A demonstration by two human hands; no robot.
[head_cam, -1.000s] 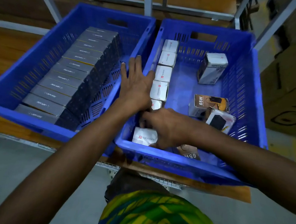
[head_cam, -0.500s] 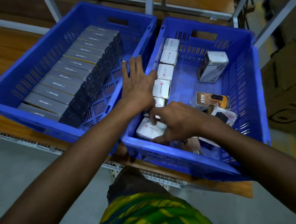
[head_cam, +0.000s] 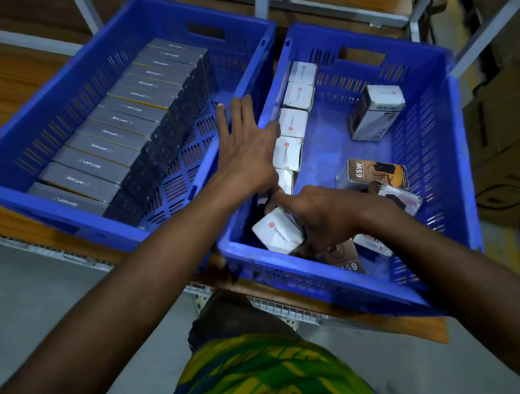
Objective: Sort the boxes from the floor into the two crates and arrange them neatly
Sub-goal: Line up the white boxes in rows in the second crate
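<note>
Right hand [head_cam: 320, 217] holds a tilted white cardboard box [head_cam: 277, 234] in the right blue plastic crate [head_cam: 451, 136].
Its fingers curl round the box in the near-left corner, at the near end of a row of white boxes [head_cam: 291, 126]. The left hand [head_cam: 247, 150] lies flat, fingers straight, over that crate's left rim.

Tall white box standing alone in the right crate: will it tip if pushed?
Probably: the tall white box stands on its small end, so a high push may topple it. Its cardboard looks rigid; push low.
</note>
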